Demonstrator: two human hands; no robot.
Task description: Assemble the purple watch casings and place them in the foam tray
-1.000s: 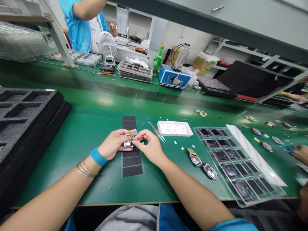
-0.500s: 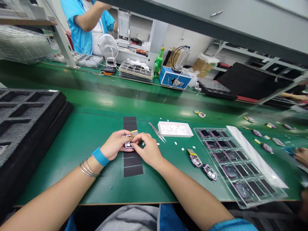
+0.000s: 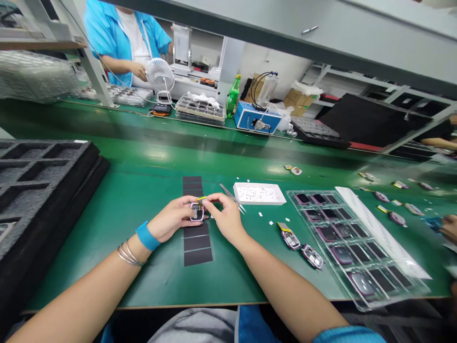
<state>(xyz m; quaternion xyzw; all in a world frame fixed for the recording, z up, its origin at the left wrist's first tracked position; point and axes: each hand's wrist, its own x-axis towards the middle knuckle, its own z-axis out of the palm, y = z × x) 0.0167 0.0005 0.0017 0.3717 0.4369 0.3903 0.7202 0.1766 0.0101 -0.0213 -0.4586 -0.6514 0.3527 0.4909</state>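
Note:
My left hand (image 3: 174,216) grips an open smartwatch housing (image 3: 197,213) by its side, with the circuit parts inside facing up. At the housing's top edge, my right hand (image 3: 225,216) pinches its small yellow-taped battery (image 3: 202,199) between thumb and fingers. Beneath both hands lies a strip of black rectangular stickers (image 3: 197,257), partly covered by them. Tweezers (image 3: 228,193) rest just beyond my right hand, beside a white box (image 3: 259,193) holding many tiny pieces. To the right, two more open watch housings (image 3: 290,239) lie on the green table, one with its yellow-taped battery folded out.
A clear blister tray (image 3: 342,238) with watch parts and black pieces lies at right, over white paper (image 3: 378,224). Black foam trays (image 3: 53,190) are stacked at left. Behind stand a fan (image 3: 160,76), a green bottle (image 3: 233,95) and a blue machine (image 3: 257,116). A co-worker (image 3: 124,43) sits opposite.
The housing has turned in my left hand, so its open inside now faces up. My right hand has shifted slightly right and up to the battery. The co-worker opposite has lowered an arm.

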